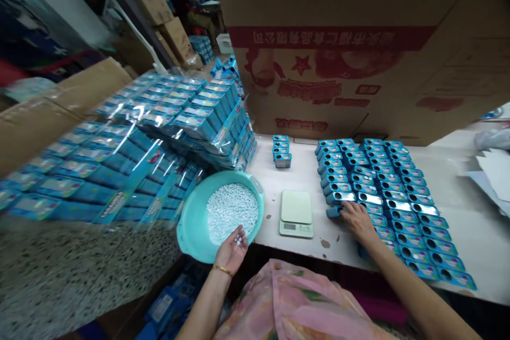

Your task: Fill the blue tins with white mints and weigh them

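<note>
My left hand (232,249) rests at the near rim of a teal basin (190,223) filled with small white tablets (231,210); its fingers are curled around a few tablets. My right hand (357,219) lies on the white table, fingers closed on a small blue tin (333,212) at the near left end of several rows of open blue tins (392,191). A small pale green scale (296,213) sits between the basin and the tins.
A large cardboard box (358,48) stands behind the tins. Shrink-wrapped packs of blue boxes (131,149) are stacked at left. A short stack of tins (281,151) sits behind the scale. A person sits far back.
</note>
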{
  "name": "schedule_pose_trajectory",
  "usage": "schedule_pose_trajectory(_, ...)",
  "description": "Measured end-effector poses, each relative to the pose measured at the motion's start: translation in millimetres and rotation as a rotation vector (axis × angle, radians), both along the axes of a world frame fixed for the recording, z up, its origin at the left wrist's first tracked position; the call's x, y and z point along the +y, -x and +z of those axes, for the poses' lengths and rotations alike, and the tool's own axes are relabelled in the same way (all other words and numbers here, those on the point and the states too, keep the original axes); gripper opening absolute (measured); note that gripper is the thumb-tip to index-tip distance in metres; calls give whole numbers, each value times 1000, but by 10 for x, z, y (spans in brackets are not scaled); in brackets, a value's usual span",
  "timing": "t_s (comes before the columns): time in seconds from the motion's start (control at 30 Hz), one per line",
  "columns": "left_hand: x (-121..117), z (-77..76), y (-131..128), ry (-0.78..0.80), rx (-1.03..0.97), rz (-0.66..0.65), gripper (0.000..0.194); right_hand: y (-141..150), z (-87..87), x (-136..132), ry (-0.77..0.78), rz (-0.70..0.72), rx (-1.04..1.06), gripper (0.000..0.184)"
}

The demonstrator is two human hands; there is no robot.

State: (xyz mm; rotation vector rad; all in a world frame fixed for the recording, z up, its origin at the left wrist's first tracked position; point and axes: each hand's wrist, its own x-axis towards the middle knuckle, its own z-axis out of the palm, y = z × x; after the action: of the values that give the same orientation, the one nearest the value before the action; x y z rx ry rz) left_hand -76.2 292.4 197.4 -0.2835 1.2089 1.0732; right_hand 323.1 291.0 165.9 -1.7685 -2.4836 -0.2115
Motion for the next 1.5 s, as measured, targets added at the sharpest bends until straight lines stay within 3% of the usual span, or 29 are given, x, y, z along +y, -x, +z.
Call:
schedule_pose_trajectory(0.1, 0, -22, 33, -23, -21, 22, 9, 269, 189, 33, -7, 54, 54, 27)
schedule_pose_trajectory(0.23, 62, 4, -21, -47, -79, 33, 11, 845, 379, 213, 44, 178, 76, 29)
schedule_pose_trajectory(0.43, 125, 123, -150, -93, -134, -6, 11, 1398, 238, 479, 54, 257, 110, 22)
schedule_pose_trajectory(0.57, 93, 163, -241, -110, -184, -58, 14, 1829, 370, 309, 47, 333, 319, 19)
schedule_pose_trajectory(0.67, 60, 169, -329, -84, -231, -108, 23, 2268, 554, 145, 202, 478, 417, 27)
schedule_pose_trajectory(0.77, 28, 163, -359, -40, -216, -76, 32, 2526, 595, 94, 277, 441, 436, 28)
schedule_pose_trajectory(0.97, -93, 151, -235, -23, -158, -95, 33, 2495, 475, 21, 389, 532, 439, 16)
schedule_pose_trajectory(1.13, -141, 145, -215, -76, -139, -138, 33, 2471, 406, -7, 427, 500, 484, 14)
schedule_pose_trajectory(1.27, 0, 214, -374, -122, -144, -189, 29, 2333, 346, 98, 441, 385, 668, 16)
schedule_pose_trajectory(1.5, 406, 374, -983, -205, -201, -279, 26, 1731, 288, 357, 342, 42, 1097, 22)
